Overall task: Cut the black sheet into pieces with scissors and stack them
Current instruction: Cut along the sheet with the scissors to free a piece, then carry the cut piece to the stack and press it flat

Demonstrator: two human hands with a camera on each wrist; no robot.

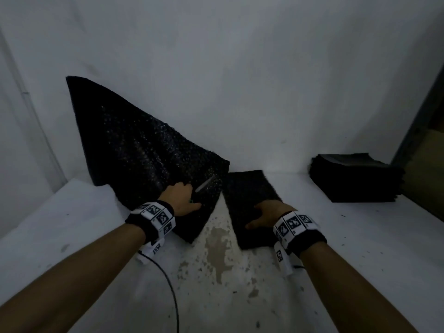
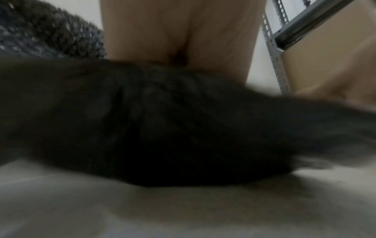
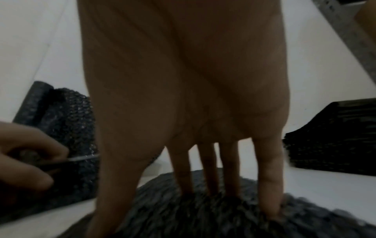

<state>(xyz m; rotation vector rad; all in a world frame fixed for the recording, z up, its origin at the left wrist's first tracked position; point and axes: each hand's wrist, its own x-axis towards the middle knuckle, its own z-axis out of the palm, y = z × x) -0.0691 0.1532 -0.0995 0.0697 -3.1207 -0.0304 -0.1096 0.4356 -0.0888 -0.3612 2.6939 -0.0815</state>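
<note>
A big black textured sheet [image 1: 134,145] leans from the table up against the white wall at the left. My left hand [image 1: 185,195] lies on its lower corner and grips the scissors [image 1: 204,185], whose silver blade points up and right over the sheet. The right wrist view shows the same scissors [image 3: 81,158] in curled fingers. A cut black piece [image 1: 249,188] lies flat to the right. My right hand [image 1: 264,212] presses on that cut piece [image 3: 203,214] with straight fingers [image 3: 270,185]. A stack of black pieces [image 1: 355,179] stands at the far right.
The white table [image 1: 216,260] has worn brown patches between my arms. A black cable [image 1: 168,280] trails from my left wrist band. A grey metal rack [image 1: 418,131] with a brown board stands at the right edge, behind the stack.
</note>
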